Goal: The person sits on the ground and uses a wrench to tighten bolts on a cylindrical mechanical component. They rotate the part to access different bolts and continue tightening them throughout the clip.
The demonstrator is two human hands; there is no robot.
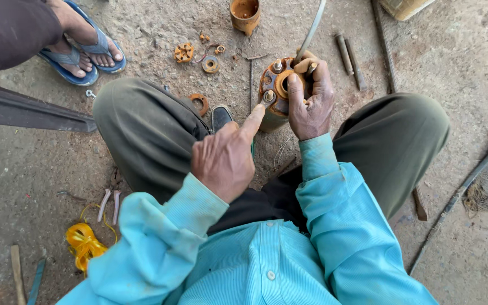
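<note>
A rusty orange cylindrical pump body (273, 95) with bolts on its top face stands on the ground between my knees. My right hand (310, 96) grips its top, fingers curled over the central opening, beside a grey metal rod (310, 33) that rises from it. My left hand (227, 158) is mostly closed with the index finger stretched out, its tip touching a bolt on the body's near rim.
Rusty rings and small parts (199, 53) lie on the concrete beyond my left knee, with a rusty cup (244, 14) further off. Another person's feet in blue sandals (83, 51) stand at top left. Metal rods (350, 53) lie right, a yellow cord bundle (83, 243) at left.
</note>
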